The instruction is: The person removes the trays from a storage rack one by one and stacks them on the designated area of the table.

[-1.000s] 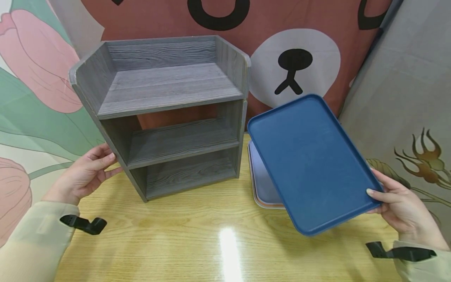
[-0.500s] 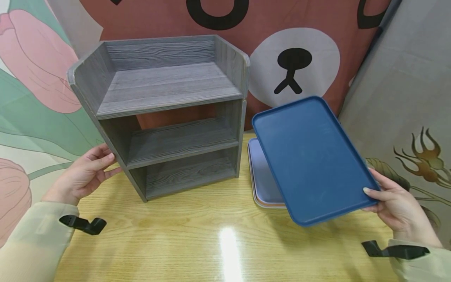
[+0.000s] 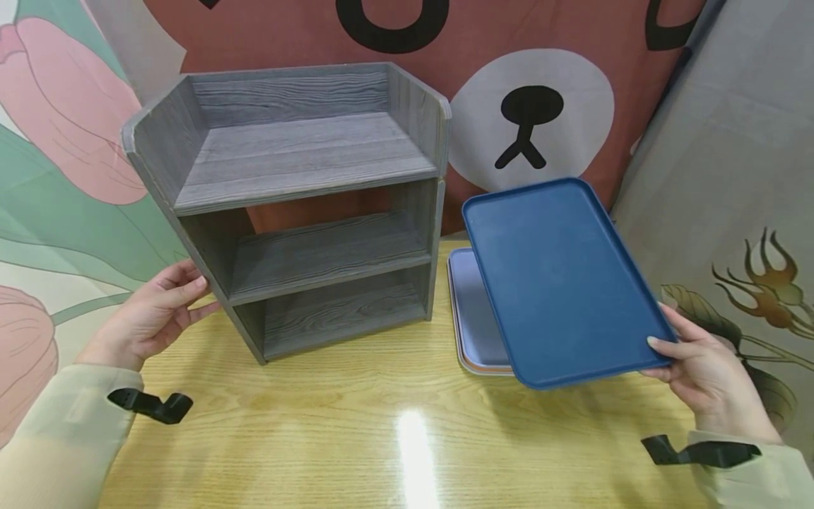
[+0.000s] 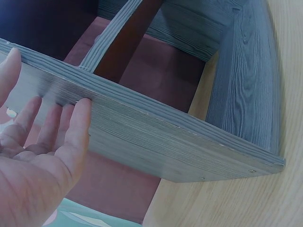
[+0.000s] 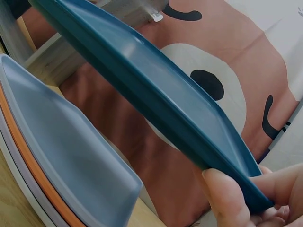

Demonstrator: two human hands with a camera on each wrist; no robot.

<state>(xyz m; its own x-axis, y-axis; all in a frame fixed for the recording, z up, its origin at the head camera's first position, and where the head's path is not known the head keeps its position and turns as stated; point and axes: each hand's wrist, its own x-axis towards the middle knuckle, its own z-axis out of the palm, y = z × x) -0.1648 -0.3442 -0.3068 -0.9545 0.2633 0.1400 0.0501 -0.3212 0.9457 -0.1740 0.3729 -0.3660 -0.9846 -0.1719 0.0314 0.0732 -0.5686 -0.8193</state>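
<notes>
A dark blue tray [image 3: 566,283] is held up off the table, tilted, by my right hand [image 3: 706,375], which pinches its near right corner between thumb and fingers. Under its left part lies a stack of trays [image 3: 473,311], partly covered from above; the right wrist view shows a light blue tray [image 5: 66,142] on top and an orange one [image 5: 38,175] beneath. My left hand [image 3: 152,311] touches the outer left side of a grey wooden shelf [image 3: 305,155]. In the left wrist view its fingertips [image 4: 83,106] rest on the side panel, not curled round it.
The shelf stands upright on the light wood table [image 3: 331,431], left of the tray stack, with two open compartments below its top level. Behind hangs a red-brown cloth with a bear face [image 3: 534,106]. A grey curtain [image 3: 718,141] closes off the right side.
The blue tray and my right hand have shifted a little, the hand leftward and the tray's near edge farther from me. My left hand and the shelf stay in place.
</notes>
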